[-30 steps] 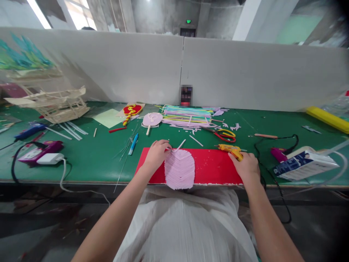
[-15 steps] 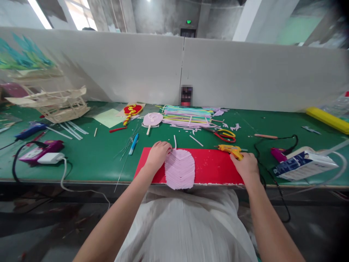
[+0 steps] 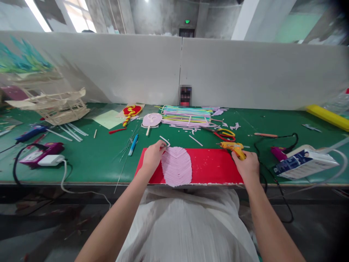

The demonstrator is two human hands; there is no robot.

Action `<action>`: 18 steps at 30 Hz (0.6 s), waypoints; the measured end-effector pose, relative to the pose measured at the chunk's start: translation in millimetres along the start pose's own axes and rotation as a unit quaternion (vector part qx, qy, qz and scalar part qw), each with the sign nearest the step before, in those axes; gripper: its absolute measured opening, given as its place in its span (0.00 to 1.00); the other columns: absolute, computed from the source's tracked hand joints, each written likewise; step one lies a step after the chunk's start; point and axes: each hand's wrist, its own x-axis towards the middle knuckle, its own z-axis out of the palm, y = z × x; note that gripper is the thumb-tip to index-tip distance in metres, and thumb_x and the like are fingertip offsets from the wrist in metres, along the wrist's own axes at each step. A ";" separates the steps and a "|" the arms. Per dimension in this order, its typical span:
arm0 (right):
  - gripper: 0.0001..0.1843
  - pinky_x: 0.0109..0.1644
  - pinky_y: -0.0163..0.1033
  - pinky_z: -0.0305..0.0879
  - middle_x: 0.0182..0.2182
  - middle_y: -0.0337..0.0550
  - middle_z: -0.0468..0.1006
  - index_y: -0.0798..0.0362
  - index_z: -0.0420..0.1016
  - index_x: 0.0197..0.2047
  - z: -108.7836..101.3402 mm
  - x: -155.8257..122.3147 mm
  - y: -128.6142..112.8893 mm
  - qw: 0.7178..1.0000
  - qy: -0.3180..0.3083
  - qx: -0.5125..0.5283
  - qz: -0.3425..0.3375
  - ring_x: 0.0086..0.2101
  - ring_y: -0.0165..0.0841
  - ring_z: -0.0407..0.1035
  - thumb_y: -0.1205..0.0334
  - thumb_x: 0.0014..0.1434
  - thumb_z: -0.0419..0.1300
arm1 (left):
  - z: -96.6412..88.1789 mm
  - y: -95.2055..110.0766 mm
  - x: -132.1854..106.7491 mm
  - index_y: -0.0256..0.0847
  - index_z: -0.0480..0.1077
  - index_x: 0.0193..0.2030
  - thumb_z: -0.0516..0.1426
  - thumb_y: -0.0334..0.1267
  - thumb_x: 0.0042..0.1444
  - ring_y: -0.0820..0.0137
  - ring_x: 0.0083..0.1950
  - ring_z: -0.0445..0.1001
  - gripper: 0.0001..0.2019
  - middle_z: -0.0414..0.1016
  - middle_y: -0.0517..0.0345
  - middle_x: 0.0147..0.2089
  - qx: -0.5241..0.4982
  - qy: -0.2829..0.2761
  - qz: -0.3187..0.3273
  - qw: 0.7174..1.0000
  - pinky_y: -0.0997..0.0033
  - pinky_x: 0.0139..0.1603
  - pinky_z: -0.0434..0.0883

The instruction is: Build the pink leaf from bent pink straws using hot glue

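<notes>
Head camera: I see the left hand (image 3: 154,155) pinching a pale strip (image 3: 164,140) beside the ribbed pink oval (image 3: 177,167), on the red board (image 3: 212,165) at the surface's (image 3: 92,158) near edge; the right hand (image 3: 247,167) grips the yellow glue gun (image 3: 235,147).

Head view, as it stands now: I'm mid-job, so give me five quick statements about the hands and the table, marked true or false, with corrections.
1. The right hand holds the yellow glue gun. True.
2. The left hand is empty. False: it pinches a thin pale strip.
3. The pale purple leaf-shaped piece lies over the red board. True.
4. The scissors lie on the red board. False: they lie on the green table beyond it.
5. The blue pen-like tool lies left of the leaf-shaped piece. True.
</notes>
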 end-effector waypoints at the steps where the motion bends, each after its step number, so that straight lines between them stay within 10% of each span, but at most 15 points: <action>1: 0.20 0.40 0.45 0.63 0.30 0.48 0.67 0.57 0.73 0.35 0.4 -0.2 0.1 1.000 -0.001 0.000 -0.001 0.33 0.40 0.63 0.48 0.49 0.57 | -1.3 -0.3 -0.1 0.45 0.70 0.44 0.54 0.34 0.58 0.68 0.41 0.76 0.08 0.79 0.59 0.40 -0.009 0.004 -0.011 1.000 0.74 0.39 0.67; 11: 0.20 0.39 0.45 0.63 0.31 0.49 0.67 0.57 0.73 0.35 2.7 -1.1 1.5 1.000 0.003 0.002 0.000 0.33 0.40 0.63 0.47 0.49 0.57 | -27.3 18.7 -16.5 0.39 0.72 0.42 0.52 0.36 0.60 0.63 0.46 0.73 0.09 0.73 0.50 0.44 0.131 0.067 -0.030 0.989 0.68 0.47 0.66; 18: 0.20 0.40 0.45 0.63 0.32 0.49 0.67 0.56 0.72 0.36 2.5 -2.6 0.2 1.000 0.001 -0.002 0.003 0.34 0.41 0.64 0.48 0.50 0.56 | 4.0 94.1 -48.7 0.35 0.72 0.42 0.47 0.34 0.62 0.60 0.43 0.74 0.13 0.74 0.46 0.41 0.149 -0.092 0.065 0.982 0.65 0.40 0.68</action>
